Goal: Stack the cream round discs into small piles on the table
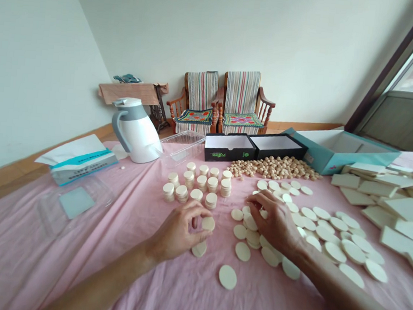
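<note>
My left hand is curled round a small stack of cream round discs, held just above the pink tablecloth. My right hand rests palm down on a spread of loose cream discs, fingertips pinching at one near its far edge. Several short stacks of the same discs stand beyond my left hand. Single discs lie near the front.
A white jug stands at back left beside a clear plastic tray. Two black boxes, a heap of small tan pieces, a teal box and cream square tiles fill the back and right. A paper packet lies left.
</note>
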A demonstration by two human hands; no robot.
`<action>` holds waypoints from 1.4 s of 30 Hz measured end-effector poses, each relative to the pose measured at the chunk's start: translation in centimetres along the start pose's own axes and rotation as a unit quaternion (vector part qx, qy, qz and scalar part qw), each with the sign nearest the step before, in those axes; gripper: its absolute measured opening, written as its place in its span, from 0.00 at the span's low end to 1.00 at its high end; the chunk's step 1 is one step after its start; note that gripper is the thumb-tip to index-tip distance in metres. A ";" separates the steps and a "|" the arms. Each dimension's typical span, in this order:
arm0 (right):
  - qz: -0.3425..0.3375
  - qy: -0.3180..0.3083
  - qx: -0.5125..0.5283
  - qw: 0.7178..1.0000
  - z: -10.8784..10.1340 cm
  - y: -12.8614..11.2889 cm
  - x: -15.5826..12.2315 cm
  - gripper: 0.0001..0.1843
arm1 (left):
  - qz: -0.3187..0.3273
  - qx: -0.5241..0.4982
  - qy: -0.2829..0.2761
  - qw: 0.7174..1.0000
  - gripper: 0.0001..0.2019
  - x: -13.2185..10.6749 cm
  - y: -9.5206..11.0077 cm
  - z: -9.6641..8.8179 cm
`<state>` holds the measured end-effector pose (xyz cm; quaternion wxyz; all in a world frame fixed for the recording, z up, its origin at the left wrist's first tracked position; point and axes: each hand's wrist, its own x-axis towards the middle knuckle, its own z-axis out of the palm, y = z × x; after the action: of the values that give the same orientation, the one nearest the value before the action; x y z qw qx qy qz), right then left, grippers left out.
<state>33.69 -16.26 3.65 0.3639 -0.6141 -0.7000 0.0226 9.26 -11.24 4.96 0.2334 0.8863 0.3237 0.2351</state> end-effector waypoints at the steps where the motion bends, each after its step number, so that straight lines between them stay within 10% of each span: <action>1: -0.001 -0.002 -0.001 1.000 0.0 0.0 0.0 0.09 | -0.002 0.009 0.028 1.000 0.12 0.4 0.0 -0.4; 6: -0.008 -0.002 -0.007 1.000 0.1 0.3 -0.1 0.10 | 0.027 0.110 0.115 0.987 0.12 3.2 -0.5 -1.7; 19: -0.011 -0.008 -0.018 1.000 -0.1 0.4 0.1 0.09 | 0.038 0.159 0.105 0.981 0.14 4.7 -0.4 -0.3; 24: -0.016 0.007 -0.017 1.000 0.0 0.6 0.0 0.09 | 0.116 0.088 -0.019 0.989 0.09 3.9 1.5 1.6; 33: -0.022 0.016 -0.015 1.000 -0.3 0.9 0.1 0.09 | 0.075 0.117 -0.113 0.984 0.10 5.6 2.7 5.3; 42: -0.010 0.002 -0.020 1.000 -0.5 0.8 0.1 0.09 | 0.053 0.161 0.003 0.986 0.12 5.4 3.0 1.2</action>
<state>34.58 -16.15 3.70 0.3532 -0.6145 -0.7055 0.0033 15.01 -9.93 7.17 0.0739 0.9274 0.3104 0.1951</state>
